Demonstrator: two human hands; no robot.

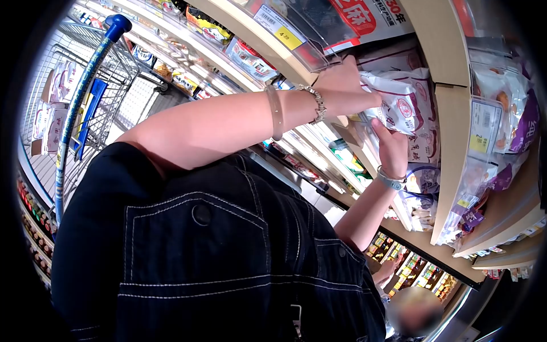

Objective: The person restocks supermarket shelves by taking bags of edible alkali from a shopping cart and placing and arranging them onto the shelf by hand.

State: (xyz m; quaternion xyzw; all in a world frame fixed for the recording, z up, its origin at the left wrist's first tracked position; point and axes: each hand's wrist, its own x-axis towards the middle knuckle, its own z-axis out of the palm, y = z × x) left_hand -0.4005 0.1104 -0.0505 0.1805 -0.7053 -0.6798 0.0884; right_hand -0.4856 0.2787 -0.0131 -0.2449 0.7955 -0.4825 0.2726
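My left hand (341,86), with a bangle and a beaded bracelet on the wrist, reaches into the shelf. Its fingers curl at the left edge of a white packet (400,107) with a round red mark, and their tips are partly hidden. Below it, my right hand (393,149), with a band on the wrist, grips the lower edge of the same packet, thumb in front and fingers largely hidden. More white packets with purple print (424,94) lie behind and beside it on the shelf.
At the left stands a shopping cart (85,94) with white packets in a carton (54,122). A price tag (282,31) hangs above my left hand. Bagged goods (501,108) fill the shelf at the right. Another person (415,310) is at the lower right.
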